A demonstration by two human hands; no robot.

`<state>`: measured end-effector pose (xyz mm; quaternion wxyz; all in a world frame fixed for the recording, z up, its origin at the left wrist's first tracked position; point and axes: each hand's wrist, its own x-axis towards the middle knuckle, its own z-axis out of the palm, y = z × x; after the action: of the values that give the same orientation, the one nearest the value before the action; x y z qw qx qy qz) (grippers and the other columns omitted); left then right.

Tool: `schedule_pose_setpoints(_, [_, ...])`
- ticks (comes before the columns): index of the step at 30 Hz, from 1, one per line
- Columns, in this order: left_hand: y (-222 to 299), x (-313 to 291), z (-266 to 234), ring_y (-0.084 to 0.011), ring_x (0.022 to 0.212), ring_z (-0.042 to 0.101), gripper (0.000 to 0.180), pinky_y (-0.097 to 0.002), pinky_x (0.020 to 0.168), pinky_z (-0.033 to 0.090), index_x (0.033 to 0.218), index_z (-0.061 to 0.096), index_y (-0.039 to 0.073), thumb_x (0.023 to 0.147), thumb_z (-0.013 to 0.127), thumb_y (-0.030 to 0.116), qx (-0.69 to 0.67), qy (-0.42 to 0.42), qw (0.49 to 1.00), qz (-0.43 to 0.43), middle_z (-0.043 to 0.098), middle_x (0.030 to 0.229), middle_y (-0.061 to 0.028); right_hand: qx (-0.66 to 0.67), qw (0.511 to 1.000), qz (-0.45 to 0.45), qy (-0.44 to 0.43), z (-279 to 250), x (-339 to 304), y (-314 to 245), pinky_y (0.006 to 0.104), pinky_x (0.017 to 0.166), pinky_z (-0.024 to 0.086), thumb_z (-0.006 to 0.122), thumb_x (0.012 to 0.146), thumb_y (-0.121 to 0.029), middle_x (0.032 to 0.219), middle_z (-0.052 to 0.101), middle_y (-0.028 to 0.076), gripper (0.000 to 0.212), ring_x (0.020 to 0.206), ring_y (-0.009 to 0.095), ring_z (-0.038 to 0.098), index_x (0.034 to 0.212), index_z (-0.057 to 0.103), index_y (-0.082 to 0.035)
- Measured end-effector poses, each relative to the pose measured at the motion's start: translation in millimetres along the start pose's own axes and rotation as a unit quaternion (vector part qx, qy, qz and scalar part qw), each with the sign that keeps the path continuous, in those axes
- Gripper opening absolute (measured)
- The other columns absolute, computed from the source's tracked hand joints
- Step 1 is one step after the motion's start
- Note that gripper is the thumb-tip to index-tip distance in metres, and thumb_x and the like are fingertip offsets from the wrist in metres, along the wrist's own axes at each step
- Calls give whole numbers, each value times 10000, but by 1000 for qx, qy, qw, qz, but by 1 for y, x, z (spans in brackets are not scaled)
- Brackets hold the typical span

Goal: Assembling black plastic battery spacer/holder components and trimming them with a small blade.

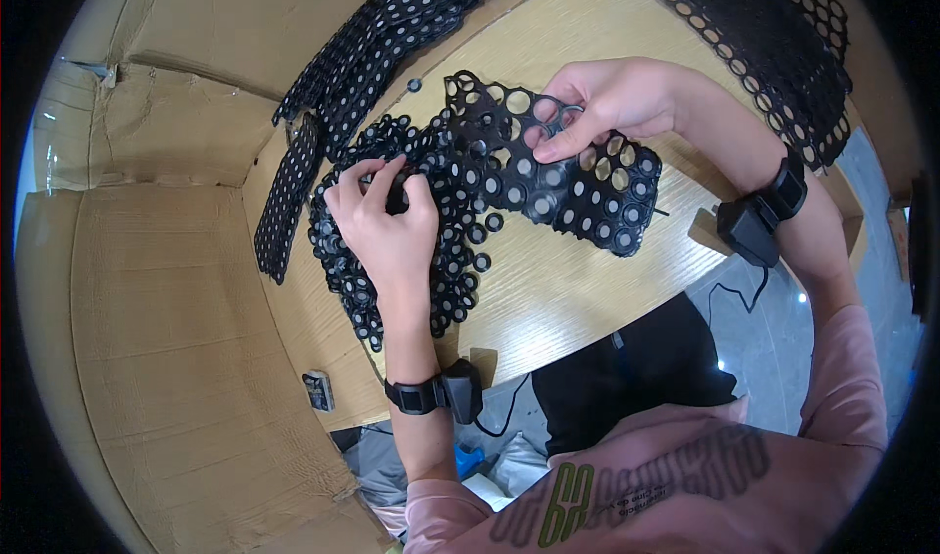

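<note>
Head cam: R hand (612, 103) clamped on perf'd black sheet (580, 199), L hand (385, 226) in ring pile (453, 250), grip unclear; hasty sweep might scatter pile.

There are two grips (384, 223) (622, 101), two black wristbands (415, 397) (789, 186) and one heap of rings (452, 260).

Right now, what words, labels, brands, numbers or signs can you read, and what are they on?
Pink shirt: large grey and green characters, which I won't copy; the small dark print is too small to read.
Small dark box: marks too blurred to read.
Black sheet and pile of black rings: no lettering that I can see.
</note>
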<state>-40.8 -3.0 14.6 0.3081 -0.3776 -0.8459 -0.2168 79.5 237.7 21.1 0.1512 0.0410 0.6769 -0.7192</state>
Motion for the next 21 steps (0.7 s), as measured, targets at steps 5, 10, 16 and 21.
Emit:
schedule_pose_setpoints(5, [18, 5, -12, -252, 879, 519, 195, -339, 763, 449, 877, 736, 48, 709, 637, 51, -37, -1, 999, 24, 621, 946, -78, -21, 999, 26, -11, -1, 2, 0, 189, 564, 373, 753, 824, -253, 809, 610, -39, 193, 703, 28, 505, 895, 658, -100])
schedule_pose_setpoints(10, [40, 0, -10, -176, 625, 537, 181, -263, 581, 439, 876, 663, 4, 715, 618, -64, -243, -2, 960, 137, 622, 760, -82, -17, 998, -60, -9, 7, -1, 1, 202, 624, 419, 712, 867, -246, 755, 601, -40, 174, 718, 41, 514, 877, 655, -83])
schedule_pose_setpoints(16, [48, -11, -7, -175, 620, 557, 189, -257, 584, 463, 888, 660, -39, 703, 643, -73, -371, -121, 919, 49, 635, 766, -111, -91, 986, -136, -20, 16, 1, -4, 210, 651, 436, 679, 896, -244, 750, 595, -38, 202, 691, 48, 514, 930, 665, -46])
schedule_pose_setpoints(21, [52, -15, -12, -102, 694, 601, 139, -226, 677, 484, 902, 659, -78, 768, 624, -68, -496, -250, 821, -132, 658, 781, -87, -165, 974, -153, -12, 17, 1, 1, 228, 629, 429, 674, 898, -224, 743, 621, -25, 214, 667, 48, 506, 956, 680, -18])
